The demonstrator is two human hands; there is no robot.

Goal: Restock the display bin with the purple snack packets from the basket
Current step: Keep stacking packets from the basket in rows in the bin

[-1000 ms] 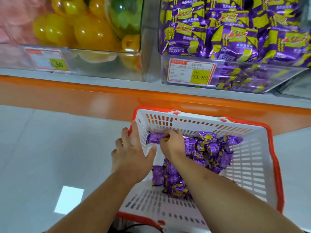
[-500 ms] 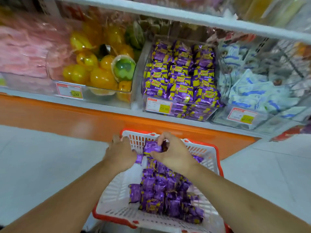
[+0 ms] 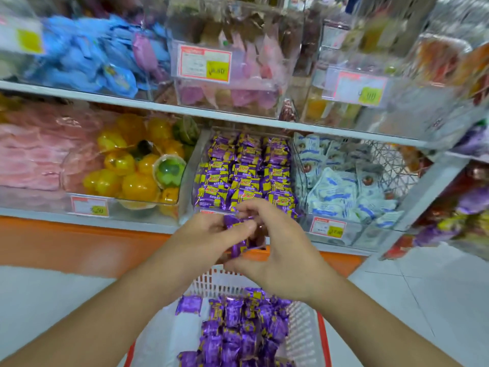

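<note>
**Lift the packets up to the bin**

Your left hand (image 3: 203, 234) and right hand (image 3: 275, 250) curl their fingers around a few purple packets (image 3: 238, 235), held between the basket (image 3: 304, 329) and the purple bin (image 3: 243, 170). Keep them snug. Reach over the front wall, then drop them gently.

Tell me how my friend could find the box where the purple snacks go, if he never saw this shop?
Look at the lower shelf, the one above the orange strip. The display bin is a clear box in the middle, right behind the two hands. It is packed with purple and yellow packets, while the box to its left holds yellow jelly cups and the one to its right holds pale blue packets.
</note>
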